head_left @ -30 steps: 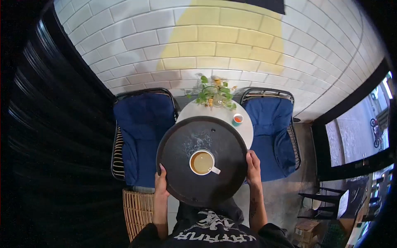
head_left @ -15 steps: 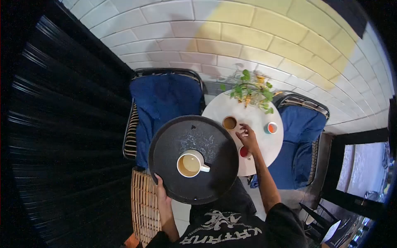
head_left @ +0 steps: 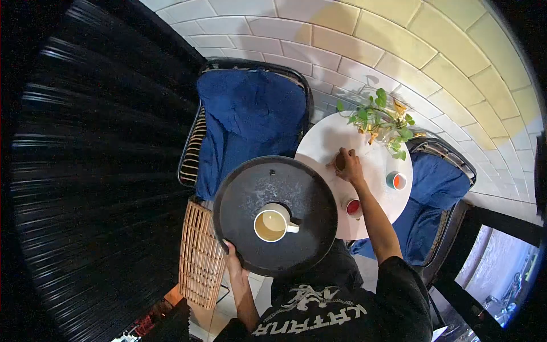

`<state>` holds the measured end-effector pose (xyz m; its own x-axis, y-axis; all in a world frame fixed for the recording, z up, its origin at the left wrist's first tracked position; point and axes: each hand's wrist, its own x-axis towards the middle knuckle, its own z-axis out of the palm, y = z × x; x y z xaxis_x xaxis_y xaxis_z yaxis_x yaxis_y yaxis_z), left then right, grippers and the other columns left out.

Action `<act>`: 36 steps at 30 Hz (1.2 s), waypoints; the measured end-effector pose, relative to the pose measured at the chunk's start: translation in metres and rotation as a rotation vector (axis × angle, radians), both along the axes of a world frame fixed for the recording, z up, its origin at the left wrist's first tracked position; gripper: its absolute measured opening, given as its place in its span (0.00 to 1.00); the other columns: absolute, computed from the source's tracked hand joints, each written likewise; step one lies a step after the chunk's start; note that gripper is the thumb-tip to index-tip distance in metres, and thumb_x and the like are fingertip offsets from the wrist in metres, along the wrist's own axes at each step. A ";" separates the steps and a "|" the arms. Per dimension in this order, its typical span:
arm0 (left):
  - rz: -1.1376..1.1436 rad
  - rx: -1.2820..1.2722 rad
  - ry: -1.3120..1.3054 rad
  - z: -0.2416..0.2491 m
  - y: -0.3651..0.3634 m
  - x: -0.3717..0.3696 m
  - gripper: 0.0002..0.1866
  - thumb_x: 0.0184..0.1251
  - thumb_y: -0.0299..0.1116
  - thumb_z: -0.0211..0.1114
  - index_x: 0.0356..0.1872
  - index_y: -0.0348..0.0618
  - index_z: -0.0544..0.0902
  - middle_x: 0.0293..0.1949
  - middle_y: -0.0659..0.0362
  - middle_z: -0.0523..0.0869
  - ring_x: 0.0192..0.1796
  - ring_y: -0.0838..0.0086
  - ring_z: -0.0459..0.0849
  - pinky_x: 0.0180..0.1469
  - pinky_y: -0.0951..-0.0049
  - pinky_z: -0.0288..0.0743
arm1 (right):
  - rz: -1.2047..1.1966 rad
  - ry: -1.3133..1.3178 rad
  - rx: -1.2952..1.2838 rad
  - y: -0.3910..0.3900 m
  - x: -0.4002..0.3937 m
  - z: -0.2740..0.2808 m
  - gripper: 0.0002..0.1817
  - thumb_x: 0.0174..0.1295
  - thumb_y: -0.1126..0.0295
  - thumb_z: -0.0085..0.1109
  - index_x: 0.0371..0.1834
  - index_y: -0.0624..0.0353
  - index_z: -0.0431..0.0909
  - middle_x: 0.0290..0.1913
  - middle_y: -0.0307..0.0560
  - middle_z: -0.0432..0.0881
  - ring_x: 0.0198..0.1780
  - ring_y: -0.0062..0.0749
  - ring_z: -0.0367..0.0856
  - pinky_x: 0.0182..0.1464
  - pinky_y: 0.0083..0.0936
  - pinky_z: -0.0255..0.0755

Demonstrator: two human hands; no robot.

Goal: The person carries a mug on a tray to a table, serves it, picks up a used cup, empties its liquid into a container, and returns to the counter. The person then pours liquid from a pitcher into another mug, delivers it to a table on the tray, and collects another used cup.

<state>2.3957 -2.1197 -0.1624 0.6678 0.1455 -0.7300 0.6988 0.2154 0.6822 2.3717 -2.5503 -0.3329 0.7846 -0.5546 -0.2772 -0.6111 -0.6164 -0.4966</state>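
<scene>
My left hand supports a round black tray by its near left edge, with the thumb on the rim and the other fingers underneath, hidden. On the tray stands a white mug with some pale liquid inside. Over the round white table, my right hand is closed around a cup of brown drink. A small glass with red contents is on the table near my right forearm. Farther right stands a light cup with something orange inside.
A leafy plant sits at the table's back edge by the brick wall. Blue-cushioned chairs flank the table on both sides. A wicker seat is at lower left, beside a dark ribbed curtain.
My right hand has moved from beside the cup of brown drink to a grip around it. The view has shifted; my left hand still carries the tray with the mug.
</scene>
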 end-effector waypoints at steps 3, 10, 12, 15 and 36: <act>-0.020 -0.090 -0.015 -0.015 0.001 -0.004 0.34 0.73 0.53 0.51 0.70 0.39 0.58 0.66 0.47 0.68 0.63 0.55 0.73 0.60 0.53 0.73 | -0.080 0.088 -0.011 -0.009 -0.013 0.015 0.49 0.30 0.66 0.78 0.63 0.46 0.63 0.54 0.57 0.69 0.52 0.60 0.75 0.50 0.48 0.75; -0.047 -0.166 0.003 -0.028 -0.014 -0.006 0.37 0.71 0.55 0.53 0.71 0.40 0.57 0.66 0.48 0.69 0.64 0.56 0.71 0.61 0.54 0.72 | -0.274 0.140 -0.111 -0.027 -0.070 0.017 0.50 0.30 0.60 0.80 0.61 0.52 0.60 0.51 0.62 0.69 0.47 0.61 0.78 0.47 0.47 0.77; -0.058 -0.204 -0.006 -0.043 -0.012 -0.007 0.37 0.71 0.55 0.53 0.71 0.40 0.57 0.66 0.49 0.69 0.65 0.57 0.71 0.62 0.54 0.71 | -0.301 0.158 -0.102 -0.025 -0.083 0.015 0.50 0.30 0.59 0.80 0.60 0.52 0.60 0.49 0.63 0.70 0.48 0.60 0.78 0.47 0.46 0.77; -0.072 -0.220 -0.029 -0.034 -0.030 -0.001 0.36 0.71 0.54 0.54 0.70 0.40 0.59 0.66 0.50 0.69 0.65 0.57 0.71 0.63 0.55 0.70 | -0.341 0.089 -0.148 -0.025 -0.107 0.000 0.50 0.31 0.59 0.79 0.60 0.53 0.59 0.49 0.63 0.69 0.48 0.61 0.76 0.47 0.47 0.76; -0.097 -0.221 -0.055 -0.051 -0.078 -0.002 0.29 0.73 0.50 0.54 0.64 0.40 0.65 0.60 0.52 0.75 0.58 0.61 0.77 0.59 0.58 0.74 | -0.059 -0.459 0.176 0.026 -0.079 0.224 0.35 0.50 0.68 0.70 0.63 0.59 0.67 0.57 0.58 0.73 0.59 0.57 0.70 0.62 0.47 0.64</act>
<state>2.3935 -2.1978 -0.2137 0.7105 -0.0802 -0.6991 0.6865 0.2973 0.6636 2.2923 -2.5242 -0.1087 0.8161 -0.5780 -0.0035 -0.3362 -0.4697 -0.8163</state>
